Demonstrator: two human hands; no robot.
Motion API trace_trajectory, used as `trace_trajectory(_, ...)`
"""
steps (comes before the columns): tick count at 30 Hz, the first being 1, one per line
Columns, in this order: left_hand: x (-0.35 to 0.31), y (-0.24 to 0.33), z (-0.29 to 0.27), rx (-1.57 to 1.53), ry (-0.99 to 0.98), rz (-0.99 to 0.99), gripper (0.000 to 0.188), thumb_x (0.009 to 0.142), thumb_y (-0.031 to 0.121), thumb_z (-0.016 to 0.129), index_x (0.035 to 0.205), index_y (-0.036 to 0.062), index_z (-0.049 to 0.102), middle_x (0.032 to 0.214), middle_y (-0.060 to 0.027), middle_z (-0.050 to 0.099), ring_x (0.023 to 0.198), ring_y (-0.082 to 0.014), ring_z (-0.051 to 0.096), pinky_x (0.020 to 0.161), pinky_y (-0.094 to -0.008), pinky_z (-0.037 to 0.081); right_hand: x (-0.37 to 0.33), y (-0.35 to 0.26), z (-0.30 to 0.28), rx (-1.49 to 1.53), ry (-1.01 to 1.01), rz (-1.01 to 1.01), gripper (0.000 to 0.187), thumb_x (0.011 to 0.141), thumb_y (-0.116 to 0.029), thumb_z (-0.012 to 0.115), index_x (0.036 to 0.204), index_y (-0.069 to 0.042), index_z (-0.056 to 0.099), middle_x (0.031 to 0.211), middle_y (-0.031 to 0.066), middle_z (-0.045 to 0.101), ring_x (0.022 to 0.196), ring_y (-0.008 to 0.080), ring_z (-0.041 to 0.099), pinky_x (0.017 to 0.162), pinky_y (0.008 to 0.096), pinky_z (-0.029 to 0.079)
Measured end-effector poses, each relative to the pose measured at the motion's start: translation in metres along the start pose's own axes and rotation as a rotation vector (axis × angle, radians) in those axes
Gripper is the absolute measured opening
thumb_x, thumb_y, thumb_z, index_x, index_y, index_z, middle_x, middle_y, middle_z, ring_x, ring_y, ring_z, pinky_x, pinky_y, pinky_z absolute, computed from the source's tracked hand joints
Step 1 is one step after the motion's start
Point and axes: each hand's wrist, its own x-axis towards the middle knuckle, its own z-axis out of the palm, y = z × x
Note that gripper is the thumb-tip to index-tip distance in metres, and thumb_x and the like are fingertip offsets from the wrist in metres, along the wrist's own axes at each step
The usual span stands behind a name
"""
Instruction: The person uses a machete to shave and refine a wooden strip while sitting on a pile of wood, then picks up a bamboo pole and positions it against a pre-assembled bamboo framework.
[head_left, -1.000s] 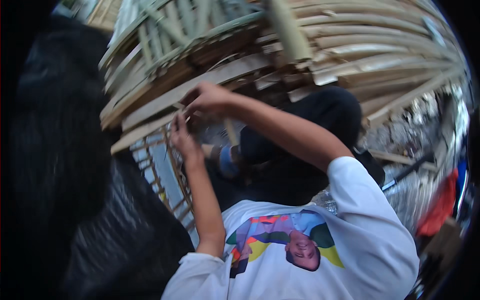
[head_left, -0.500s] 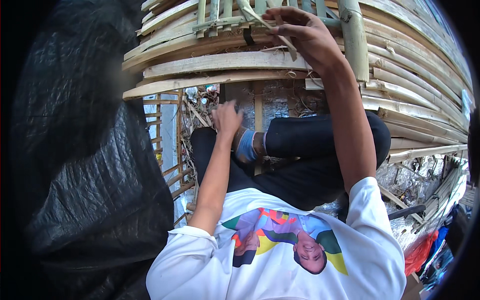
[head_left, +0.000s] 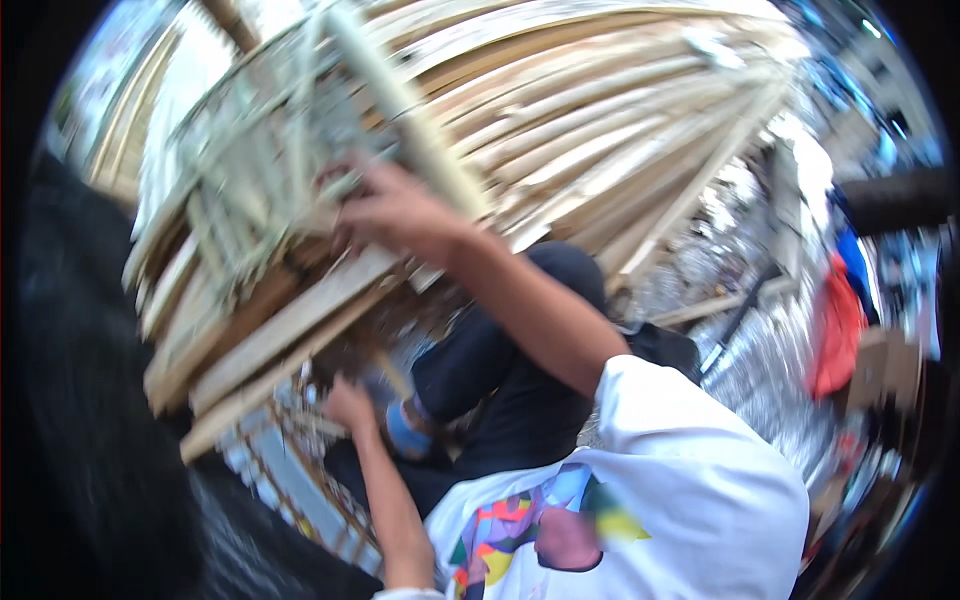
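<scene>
My right hand (head_left: 400, 210) is over the bamboo lattice (head_left: 245, 170), fingers curled about a pale thin bamboo strip (head_left: 345, 186); motion smears its outline. A thick bamboo pole (head_left: 395, 95) rises just beyond that hand. Lower down, next to my blue-wrapped ankle (head_left: 408, 430), my left hand (head_left: 347, 403) is closed. Blur hides what it holds, if anything.
Split bamboo slats (head_left: 600, 110) form a wide platform in front and to the right. Black sheeting (head_left: 90, 400) hangs at the left. Beside the platform on the right are a red cloth (head_left: 838, 330), a cardboard box (head_left: 885, 365) and silvery sheeting (head_left: 755, 400).
The view has swung right, so the slats and lattice appear turned and shifted left. My right hand remains by the lattice with the strip; my left hand remains low near the ankle.
</scene>
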Motion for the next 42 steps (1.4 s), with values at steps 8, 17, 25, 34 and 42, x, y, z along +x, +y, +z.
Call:
trace_trajectory(8,-0.013,-0.017,-0.02,-0.179,0.04,0.068,0.049,0.074,0.015,0.072,0.122,0.0116,0.064,0.083,-0.0103,0.073,0.082,-0.0339,0.068,0.077,-0.0497,0.044,-0.133,-0.082,-0.077,-0.071,-0.064,0.234,0.045,0.09,-0.008,0.071,0.129,-0.001,0.05,0.106,0.0132,0.064,0.083,0.0174,0.069,0.075,0.0296,0.061)
trace_trajectory(17,-0.018,0.013,-0.031,-0.281,0.002,0.095,0.042,0.079,0.016,0.067,0.121,0.0132,0.061,0.082,-0.0049,0.072,0.08,-0.0301,0.067,0.076,-0.0452,0.043,-0.257,-0.134,-0.199,-0.185,0.637,-0.223,0.098,0.091,-0.042,0.068,0.157,-0.019,0.0,0.15,0.0215,0.041,0.114,0.0354,0.063,0.101,0.0525,0.051)
trace_trajectory(25,-0.027,-0.003,-0.038,-0.593,0.042,0.126,0.032,0.082,0.006,0.066,0.113,-0.0005,0.064,0.076,-0.014,0.066,0.075,-0.0296,0.064,0.076,-0.0444,0.048,-0.159,-0.02,-0.037,-1.231,0.316,0.144,0.049,0.087,-0.033,0.073,0.127,-0.009,0.059,0.112,0.0111,0.069,0.108,0.0286,0.064,0.091,0.0442,0.048)
trace_trajectory(34,-0.051,-0.006,-0.029,-0.628,0.124,0.178,0.03,0.085,0.004,0.062,0.114,-0.0025,0.061,0.097,-0.0176,0.065,0.083,-0.0288,0.062,0.08,-0.0403,0.049,-0.148,0.034,-0.017,-0.692,-0.002,0.038,0.05,0.09,-0.025,0.07,0.131,-0.003,0.054,0.107,0.019,0.069,0.097,0.0314,0.069,0.086,0.0403,0.054)
trace_trajectory(42,-0.044,-0.007,-0.029,-0.55,0.109,0.212,0.028,0.086,0.005,0.065,0.113,-0.0003,0.064,0.094,-0.0148,0.064,0.085,-0.0273,0.06,0.081,-0.0414,0.048,-0.255,-0.017,-0.113,-0.511,1.065,-0.315,0.023,0.091,-0.009,0.065,0.113,-0.003,0.065,0.088,0.0094,0.071,0.082,0.0149,0.069,0.074,0.0282,0.056)
